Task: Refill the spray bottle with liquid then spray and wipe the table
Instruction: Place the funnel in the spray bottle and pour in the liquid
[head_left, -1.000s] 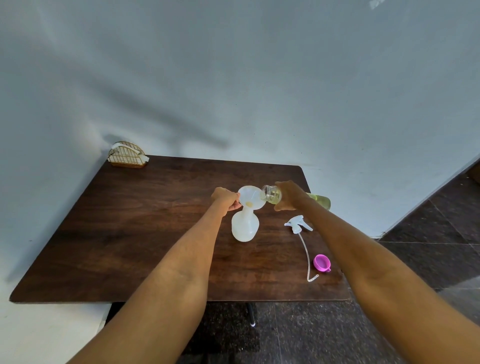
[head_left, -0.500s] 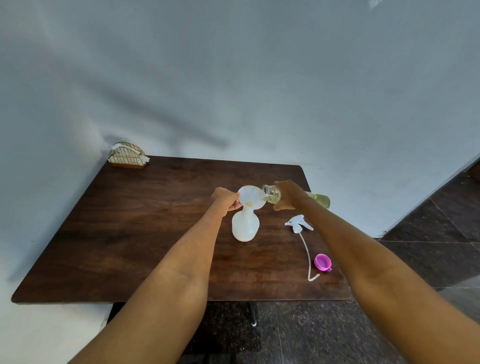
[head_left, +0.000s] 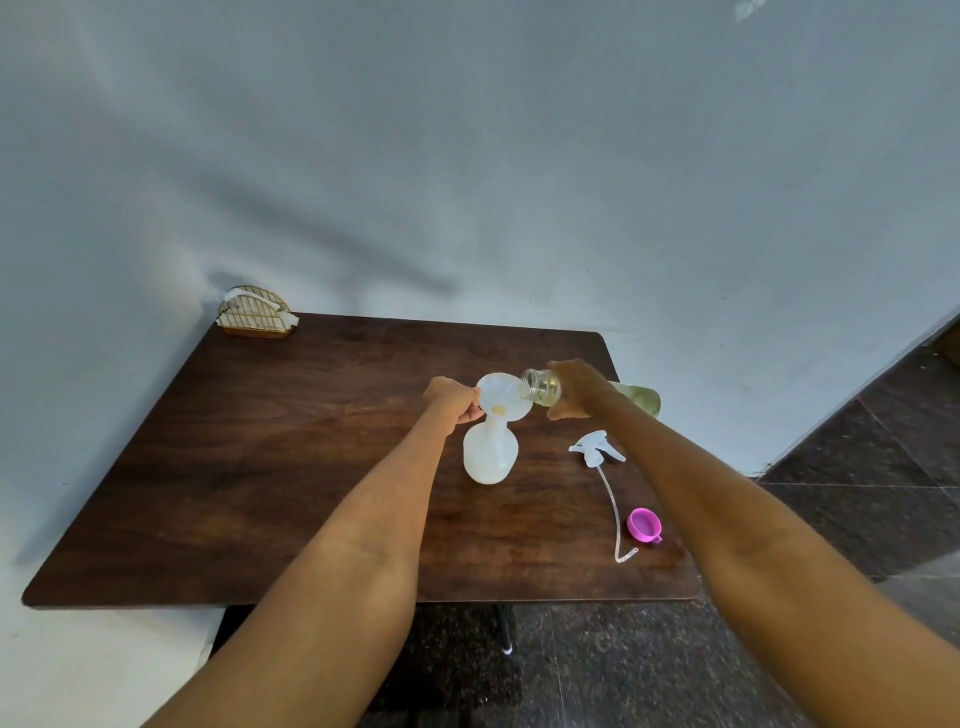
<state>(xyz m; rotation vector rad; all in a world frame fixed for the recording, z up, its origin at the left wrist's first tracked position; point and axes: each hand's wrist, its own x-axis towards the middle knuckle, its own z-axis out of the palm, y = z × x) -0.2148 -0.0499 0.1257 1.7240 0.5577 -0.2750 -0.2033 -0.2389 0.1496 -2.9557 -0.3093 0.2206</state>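
The spray bottle (head_left: 490, 457), white and translucent, stands upright on the table (head_left: 291, 467) right of centre, its trigger head off. A white funnel (head_left: 503, 397) sits in its neck, with a small pool of yellowish liquid at the funnel's throat. My left hand (head_left: 453, 400) pinches the funnel's left rim, fingers curled about the edge. My right hand (head_left: 579, 387) is wrapped round a clear refill bottle (head_left: 543, 387) of pale yellow liquid; I hold it tipped nearly level, its open mouth over the funnel's right rim. The bottle's far end shows beyond my wrist, past the table's right edge.

The trigger head (head_left: 596, 450) lies on the table to the right of the spray bottle, apart from it, its dip tube trailing toward the near edge. A pink cap (head_left: 644, 526) lies just beside the tube's lower end. A wire napkin holder (head_left: 256, 313) stands at the far left corner, against the grey wall (head_left: 467, 156). The floor (head_left: 857, 519) is dark tile.
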